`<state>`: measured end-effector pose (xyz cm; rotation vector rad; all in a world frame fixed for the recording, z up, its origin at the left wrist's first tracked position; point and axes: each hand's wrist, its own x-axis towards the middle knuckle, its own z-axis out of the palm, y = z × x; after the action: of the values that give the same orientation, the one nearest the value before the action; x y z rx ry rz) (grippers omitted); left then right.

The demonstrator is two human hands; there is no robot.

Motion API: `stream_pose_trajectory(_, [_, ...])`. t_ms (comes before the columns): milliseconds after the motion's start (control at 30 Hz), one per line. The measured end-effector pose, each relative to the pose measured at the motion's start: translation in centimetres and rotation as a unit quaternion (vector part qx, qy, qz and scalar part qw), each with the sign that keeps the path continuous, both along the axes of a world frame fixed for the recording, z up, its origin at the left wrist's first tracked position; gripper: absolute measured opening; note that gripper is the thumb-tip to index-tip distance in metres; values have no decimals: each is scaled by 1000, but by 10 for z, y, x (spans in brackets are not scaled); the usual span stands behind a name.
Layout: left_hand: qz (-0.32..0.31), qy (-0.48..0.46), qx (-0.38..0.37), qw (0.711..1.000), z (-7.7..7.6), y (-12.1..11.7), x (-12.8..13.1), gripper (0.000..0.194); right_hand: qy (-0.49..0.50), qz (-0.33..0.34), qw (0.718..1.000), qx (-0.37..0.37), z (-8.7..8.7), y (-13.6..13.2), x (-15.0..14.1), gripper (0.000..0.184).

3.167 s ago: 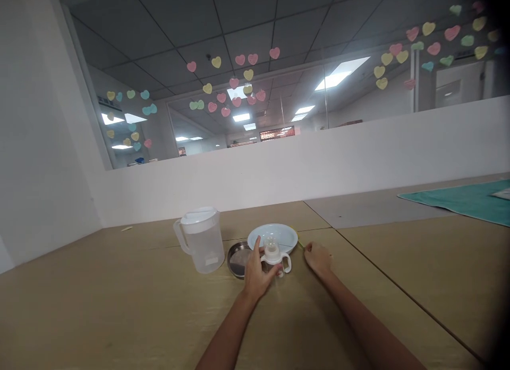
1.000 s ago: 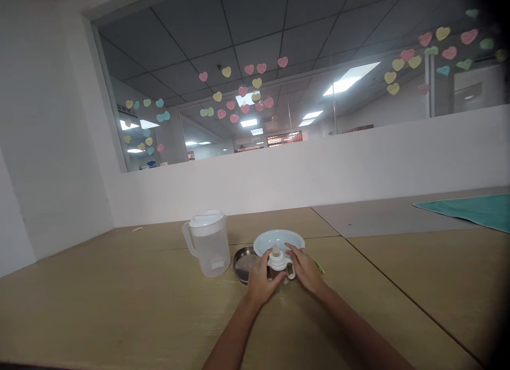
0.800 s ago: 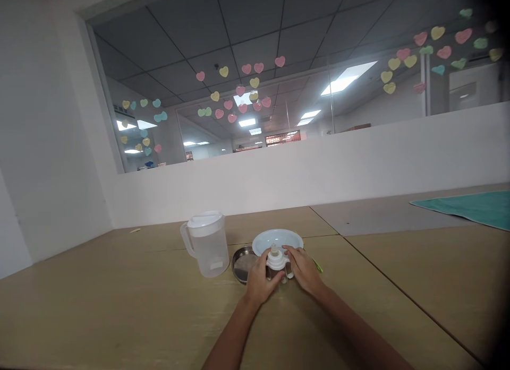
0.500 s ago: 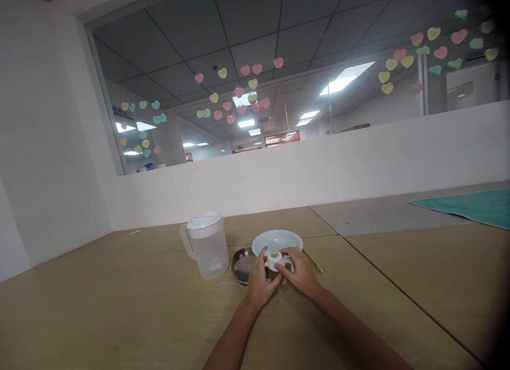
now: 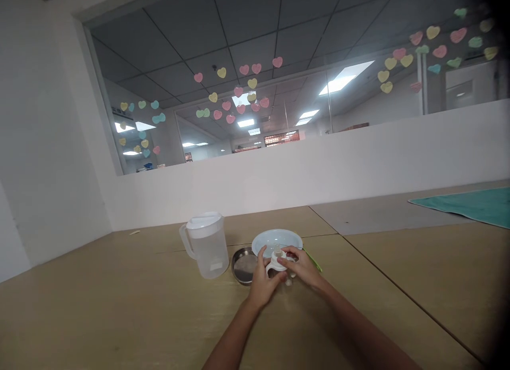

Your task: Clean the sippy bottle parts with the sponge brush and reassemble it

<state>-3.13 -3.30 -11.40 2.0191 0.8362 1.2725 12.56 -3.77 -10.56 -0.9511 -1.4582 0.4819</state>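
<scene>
A baby bottle (image 5: 278,261) with a clear teat, a white collar and white side handles is between my hands, in front of a pale blue bowl (image 5: 274,235). My left hand (image 5: 261,286) is curved around the bottle's left side, thumb at its front. On the collar, the fingers of my right hand (image 5: 306,269) close from the right. My fingers cover much of the bottle's body. Just left of my left hand lies a round metal dish (image 5: 241,266), partly covered by it.
A clear plastic jug (image 5: 212,253) with a white lid and handle stands left of the dish. A thin green stick-like handle (image 5: 314,259) leans at the bowl's right. A teal cloth (image 5: 470,205) lies far right, before the white wall (image 5: 263,184) under the window.
The baby bottle has shifted slightly to the right and turned between my hands, and a white handle now shows on its left. My right fingers have moved a little around the collar.
</scene>
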Motion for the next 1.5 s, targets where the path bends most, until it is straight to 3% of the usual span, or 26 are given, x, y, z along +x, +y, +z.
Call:
stream_pose_trajectory(167, [-38,9,20,999,1,1,0,73,1,44,999,21,-3,8,6,29])
stream_pose_trajectory(367, [-11,54,59,997,2,-2,-2,70,-14,-166,985,51,-14,16,23,31])
stream_pose_trajectory(633, [-12,60,74,995,5,-8,-1,64,-176,-137,962,158,-4,-6,3,36])
stream_pose_trajectory(867, [-2,64,86,994,6,-7,-1,64,-177,-256,941,133,-11,5,19,33])
stream_pose_trajectory(1133, [-6,61,83,995,6,-8,-1,62,-228,-168,943,175,-6,-7,5,36])
stream_pose_trajectory(1333, [16,73,104,992,2,-1,-4,62,-182,-193,954,138,-8,-2,16,32])
stream_pose_trajectory(1500, [-6,73,110,991,3,-4,-3,60,-232,-113,954,154,0,-11,8,31])
